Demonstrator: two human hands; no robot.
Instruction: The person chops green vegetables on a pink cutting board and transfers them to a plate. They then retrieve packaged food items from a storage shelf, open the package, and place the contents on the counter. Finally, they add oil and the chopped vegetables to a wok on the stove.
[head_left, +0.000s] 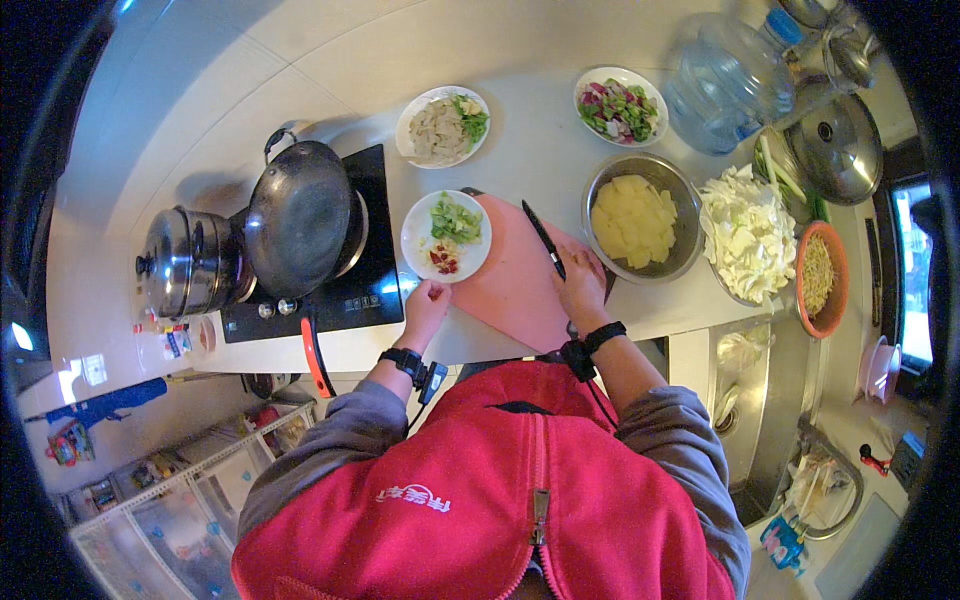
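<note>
My left hand (427, 309) is at the near rim of a white plate (415, 259), fingers curled; whether it grips the rim is not clear. That plate bears chopped green vegetable (456, 220), minced garlic and cut red chilli (444, 260). Under it, partly covered, lies a pink cutting board (510, 262). On the board's right part, my right hand (581, 289) is closed at the handle end of a black knife (540, 231), whose blade points away from me. Right of this hand stands a steel bowl (688, 247) of sliced potato (634, 221).
At left, a wok (300, 217) rests tilted on the black cooktop (379, 285), its red-trimmed handle (315, 360) jutting past the counter edge, beside a steel pot (180, 262). Two plates of cut food (442, 127) (619, 112) stand behind. Cabbage (750, 232), an orange basket (841, 289) and a sink (739, 435) lie right.
</note>
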